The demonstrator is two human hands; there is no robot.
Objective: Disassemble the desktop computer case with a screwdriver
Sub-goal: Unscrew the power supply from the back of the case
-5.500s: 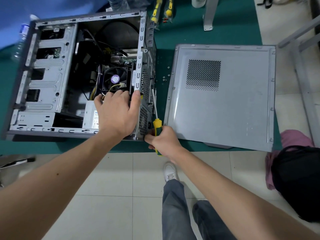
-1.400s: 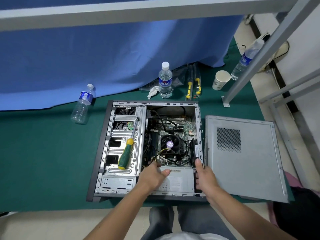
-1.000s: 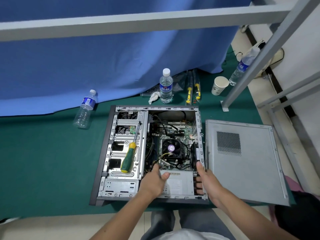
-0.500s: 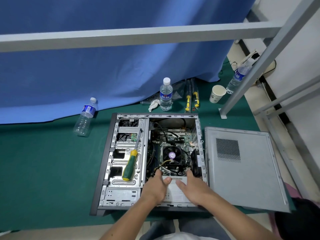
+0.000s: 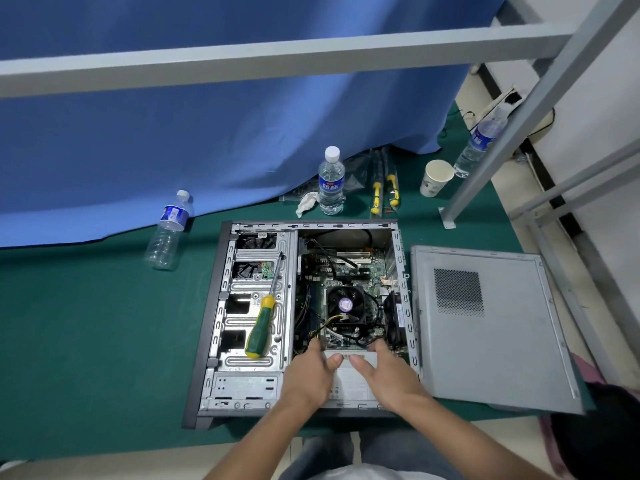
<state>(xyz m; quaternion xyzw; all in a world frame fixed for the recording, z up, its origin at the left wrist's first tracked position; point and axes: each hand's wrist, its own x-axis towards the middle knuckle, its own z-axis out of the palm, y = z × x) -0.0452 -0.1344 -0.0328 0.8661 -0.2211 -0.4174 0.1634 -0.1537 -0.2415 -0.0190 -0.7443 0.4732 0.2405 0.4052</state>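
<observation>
The open case [image 5: 304, 317] lies on the green mat [image 5: 104, 341]. Both hands, left [image 5: 310, 374] and right [image 5: 386, 374], grip the power supply [image 5: 349, 379] in its near corner, fingers curled over the far edge. A screwdriver [image 5: 260, 332] rests on the drive cage [image 5: 252, 306].

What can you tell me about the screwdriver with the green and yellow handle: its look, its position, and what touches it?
The screwdriver has a thick dark green handle with yellow at both ends and a thin metal shaft. It lies flat, unheld, on the grey metal drive cage inside the open computer case. The handle end points toward the person, the shaft toward the far side, slightly tilted to the right. Neither hand touches it; both are at the power supply to its right.
</observation>
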